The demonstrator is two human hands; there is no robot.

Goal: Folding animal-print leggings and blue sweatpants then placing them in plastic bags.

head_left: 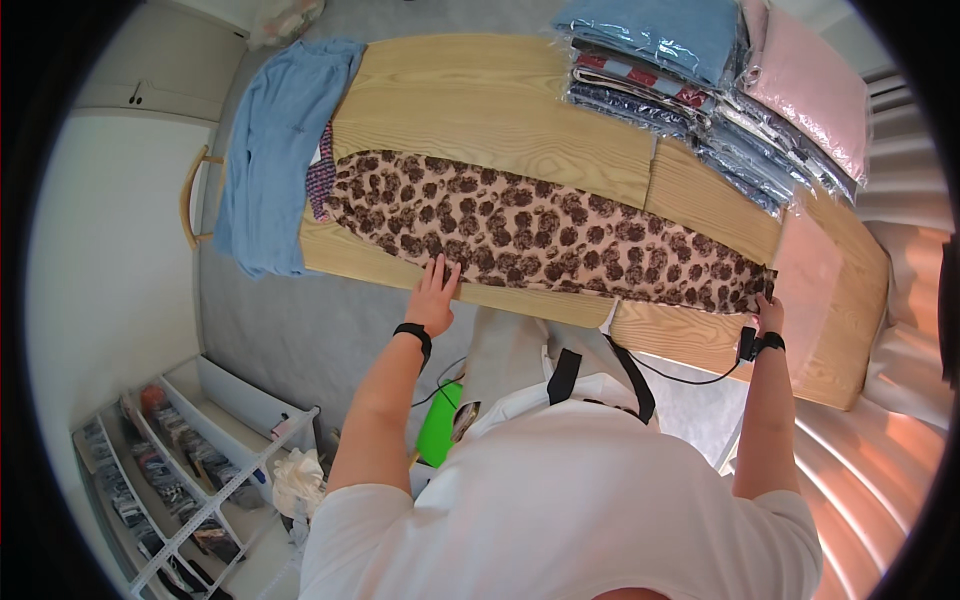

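A long folded garment [540, 230], tan-pink with a dark brown rose-like print, lies stretched across the wooden table [460, 90] in front of me. My left hand [434, 298] rests flat on its near edge, left of the middle, with the fingers spread. At the garment's right end, my right hand [768, 317] has its fingers closed on the near corner; the fingertips are small in view. The garment's left end narrows and meets a small red-and-navy patterned cloth [321, 180]. Both wrists wear black bands.
A blue garment [280, 150] hangs over the table's left end. Clear-bagged folded clothes, blue [655, 40] and pink [808, 95] on top, are stacked at the far right. A black cable [680, 378] hangs near me. A divided shelf unit [200, 470] stands lower left, a curtain [900, 290] right.
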